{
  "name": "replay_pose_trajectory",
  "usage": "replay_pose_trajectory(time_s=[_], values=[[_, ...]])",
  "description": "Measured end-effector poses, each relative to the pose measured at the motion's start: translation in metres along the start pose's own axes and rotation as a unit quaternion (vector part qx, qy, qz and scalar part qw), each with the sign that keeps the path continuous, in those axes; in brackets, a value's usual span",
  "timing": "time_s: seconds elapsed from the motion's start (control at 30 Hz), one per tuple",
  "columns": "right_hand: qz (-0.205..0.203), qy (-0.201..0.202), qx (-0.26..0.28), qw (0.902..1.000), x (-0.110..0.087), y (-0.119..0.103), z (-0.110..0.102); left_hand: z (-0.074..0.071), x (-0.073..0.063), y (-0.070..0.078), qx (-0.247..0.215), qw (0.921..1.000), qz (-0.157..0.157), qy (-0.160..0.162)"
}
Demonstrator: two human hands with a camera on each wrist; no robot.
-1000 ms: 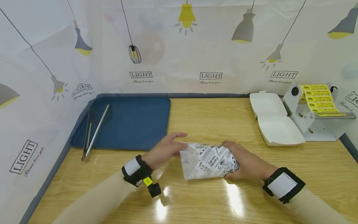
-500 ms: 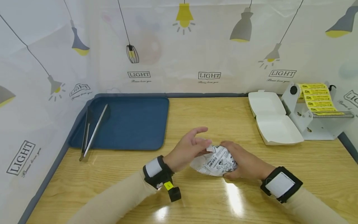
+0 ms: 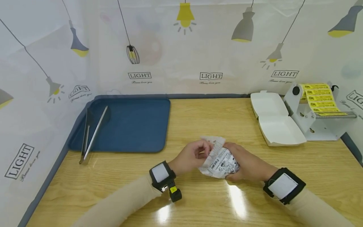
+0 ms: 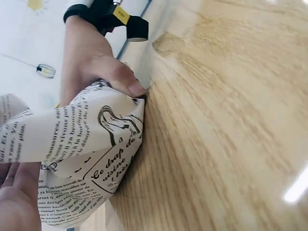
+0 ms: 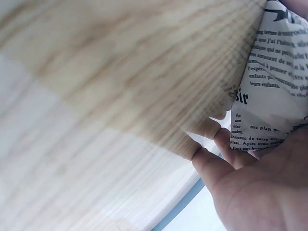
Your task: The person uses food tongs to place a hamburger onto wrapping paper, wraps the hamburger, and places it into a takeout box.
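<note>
A bundle in white paper wrapper (image 3: 222, 164) with black newsprint-style writing lies between both hands, low over the wooden table; its contents are hidden. My right hand (image 3: 246, 162) grips the bundle's rounded right end, thumb on the near side and fingers on the far side. At the loose left end, my left hand (image 3: 194, 156) has its fingers curled into the paper, with a flap standing up beside them. The left wrist view shows the crumpled wrapper (image 4: 96, 139) close up. Printed paper wrapper (image 5: 274, 91) fills the right side of the right wrist view.
A blue tray (image 3: 136, 126) stands at the back left, with metal tongs (image 3: 95, 134) lying over its left edge. An opened white takeaway box (image 3: 280, 127) sits at the back right. Beside it stands a label dispenser (image 3: 320, 110) with yellow labels. A printed sheet forms the wall behind.
My left hand has moved right from the wrapper's left edge to close by the bundle, its fingers now curled. The loose paper end is folded up and shorter. The right hand keeps its grip.
</note>
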State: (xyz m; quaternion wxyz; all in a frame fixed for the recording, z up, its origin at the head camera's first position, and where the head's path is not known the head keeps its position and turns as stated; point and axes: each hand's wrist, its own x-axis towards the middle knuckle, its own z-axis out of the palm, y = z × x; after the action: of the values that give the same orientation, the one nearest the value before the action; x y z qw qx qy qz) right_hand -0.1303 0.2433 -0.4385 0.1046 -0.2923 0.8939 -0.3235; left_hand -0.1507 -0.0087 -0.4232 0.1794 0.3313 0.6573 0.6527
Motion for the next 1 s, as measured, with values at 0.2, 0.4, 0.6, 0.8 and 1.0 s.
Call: replay_pose_trajectory(time_s=[0.2,0.4,0.6,0.8,1.0], values=[[-0.044,0.008,0.056,0.9975,-0.002,0.002,0.0,0.021,0.008,0.005,0.193,0.9802,0.027,-0.036],[-0.04,0.016,0.05,0.9978,-0.004,0.004,0.0,0.04,0.006,0.008,0.357,0.9338,0.019,-0.018],[-0.008,-0.01,0.052,0.9986,-0.007,0.007,-0.004,0.046,0.009,0.01,0.434,0.9005,0.023,-0.014],[0.015,-0.037,0.121,0.9918,-0.009,0.007,-0.019,0.041,0.01,0.015,0.446,0.8947,0.004,-0.028],[0.049,0.043,0.151,0.9864,-0.019,0.004,-0.031,0.04,0.011,0.015,0.456,0.8893,0.01,-0.029]])
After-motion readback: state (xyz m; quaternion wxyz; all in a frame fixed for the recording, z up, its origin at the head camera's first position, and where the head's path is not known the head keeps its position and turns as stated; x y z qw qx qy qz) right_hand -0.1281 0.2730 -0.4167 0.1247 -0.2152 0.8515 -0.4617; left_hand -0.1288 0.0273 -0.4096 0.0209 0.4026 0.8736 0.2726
